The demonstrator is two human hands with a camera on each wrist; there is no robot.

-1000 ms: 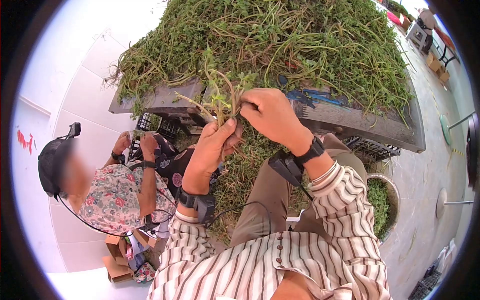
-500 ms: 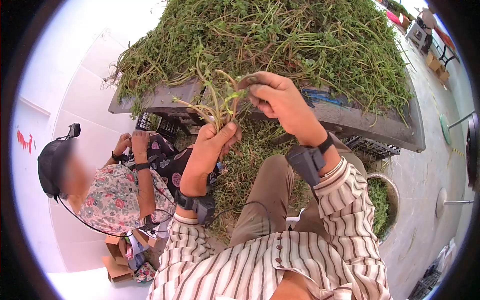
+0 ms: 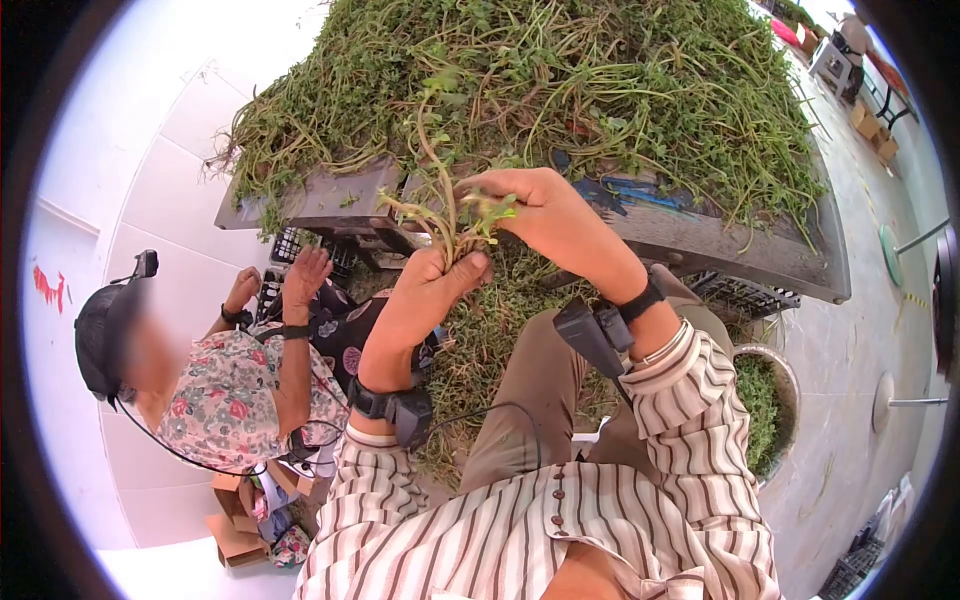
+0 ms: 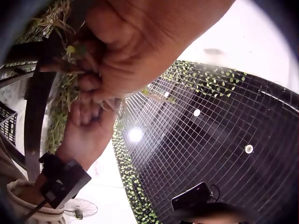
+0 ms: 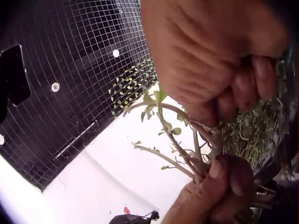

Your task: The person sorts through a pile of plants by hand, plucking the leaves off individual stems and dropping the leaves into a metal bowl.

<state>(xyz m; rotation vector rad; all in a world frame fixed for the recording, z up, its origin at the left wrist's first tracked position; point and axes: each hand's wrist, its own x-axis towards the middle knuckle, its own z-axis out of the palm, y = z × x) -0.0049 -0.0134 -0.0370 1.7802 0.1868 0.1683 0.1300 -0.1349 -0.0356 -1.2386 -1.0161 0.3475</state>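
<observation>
My left hand [image 3: 425, 300] grips a small bunch of leafy green stems [image 3: 447, 215] by the lower ends, thumb across them. The stems fan upward, one longer than the others. Above it, my right hand [image 3: 540, 205] has its fingers at the leafy right side of the bunch, blurred in the head view. From the right wrist view, the right hand [image 5: 210, 60] shows curled fingers pinching a thick stem just over the left thumb [image 5: 217, 168]. Part of the right fingertips is hidden. Seen from the left wrist, both hands nearly meet around the stems.
A large heap of green plants [image 3: 560, 90] covers the dark table [image 3: 720, 250] ahead. Loose cuttings [image 3: 490, 350] lie on the floor between my legs. A seated person [image 3: 220, 400] works at the left. At the right stands a round tub [image 3: 790, 400] of greens; black crates [image 3: 745, 297] sit beneath the table.
My right hand pulled away from the bunch to the upper right, then came back to its leaves. The left hand keeps its hold, turning the stems slightly rightward.
</observation>
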